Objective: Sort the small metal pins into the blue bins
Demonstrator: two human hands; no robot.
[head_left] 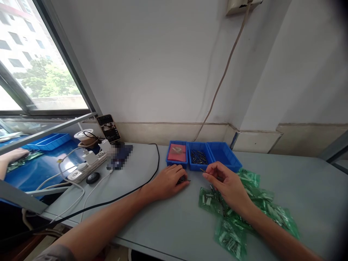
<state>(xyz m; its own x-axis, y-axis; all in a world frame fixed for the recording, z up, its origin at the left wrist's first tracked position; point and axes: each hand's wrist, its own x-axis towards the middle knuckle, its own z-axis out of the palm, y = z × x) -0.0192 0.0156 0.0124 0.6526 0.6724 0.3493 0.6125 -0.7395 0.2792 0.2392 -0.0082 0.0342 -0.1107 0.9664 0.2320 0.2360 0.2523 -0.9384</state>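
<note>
While my right hand [228,184] pinches a thin metal piece [202,170], fingertips together, just in front of the middle blue bin [199,168], my left hand [166,181] rests front-left of that bin, curled over small dark pieces [182,179]; whether it grips them, cannot tell. Grey tabletop [168,217] under the bin; pale wall [152,65] behind it, window [51,69] far to its left. Green packets [231,237] front-right of it, partly hidden by my right arm. Dark blue item [127,152], left of it: pixelated, unreadable.
</note>
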